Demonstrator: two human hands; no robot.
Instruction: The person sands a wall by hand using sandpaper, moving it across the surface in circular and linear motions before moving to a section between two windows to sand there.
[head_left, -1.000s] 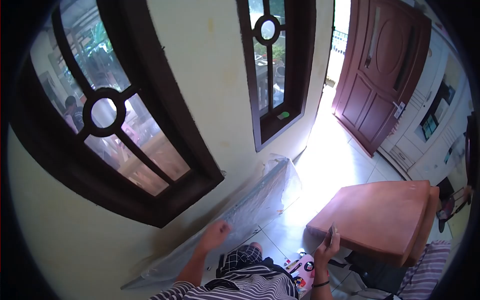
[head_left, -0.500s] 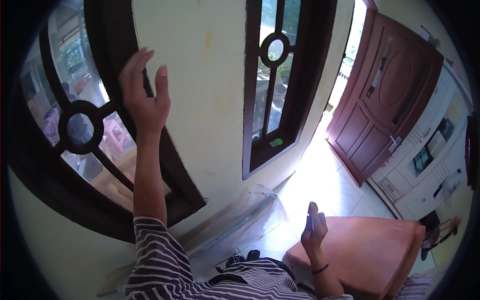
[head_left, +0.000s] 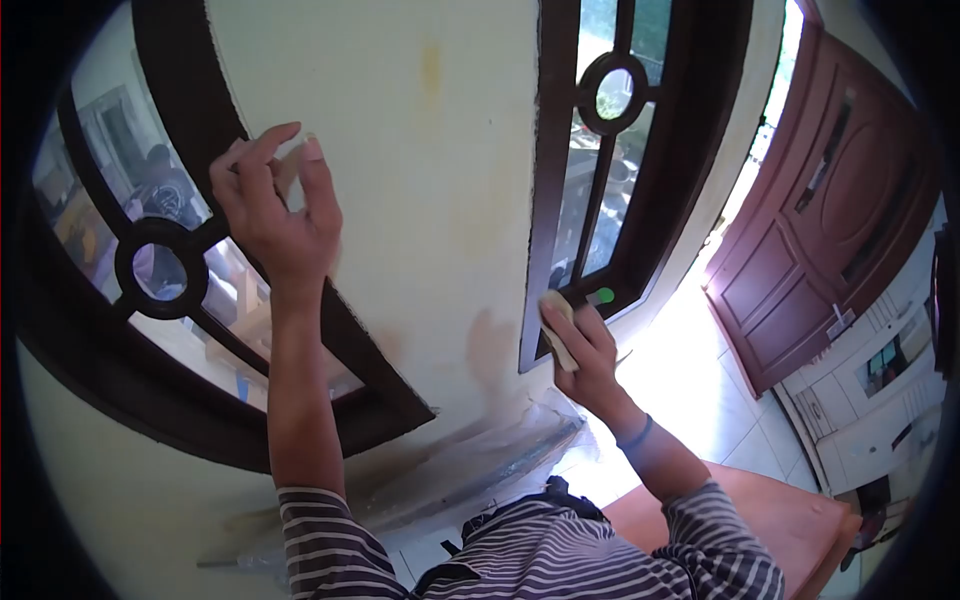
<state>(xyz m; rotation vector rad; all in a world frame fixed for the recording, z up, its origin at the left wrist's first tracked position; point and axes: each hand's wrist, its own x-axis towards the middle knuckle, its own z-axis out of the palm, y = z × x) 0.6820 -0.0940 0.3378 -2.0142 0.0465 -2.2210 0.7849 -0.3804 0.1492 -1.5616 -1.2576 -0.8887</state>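
My left hand (head_left: 275,220) is raised against the wall at the edge of the left dark brown window frame (head_left: 185,70). Its fingers are curled and its thumb stands apart, with nothing between them. A pale, cream-coloured flat pad (head_left: 558,335) is gripped in my right hand (head_left: 590,365), fingers and thumb along its sides. That hand is by the lower left corner of the second brown window frame (head_left: 690,150), overlapping its grey edge strip in this view. A small green round item (head_left: 605,296) shows on the frame's sill just beyond my fingers.
Between the windows runs a cream wall (head_left: 430,200) with yellowish stains. Plastic sheeting (head_left: 470,455) lies along its foot. An orange-brown padded piece (head_left: 745,515) is at my right, with an open brown door (head_left: 820,220) and a white cabinet (head_left: 870,390) beyond.
My right hand has risen from low above the orange-brown piece to the second window's lower corner, bringing the pad. My left hand has shifted slightly down and left, its fingers more curled.
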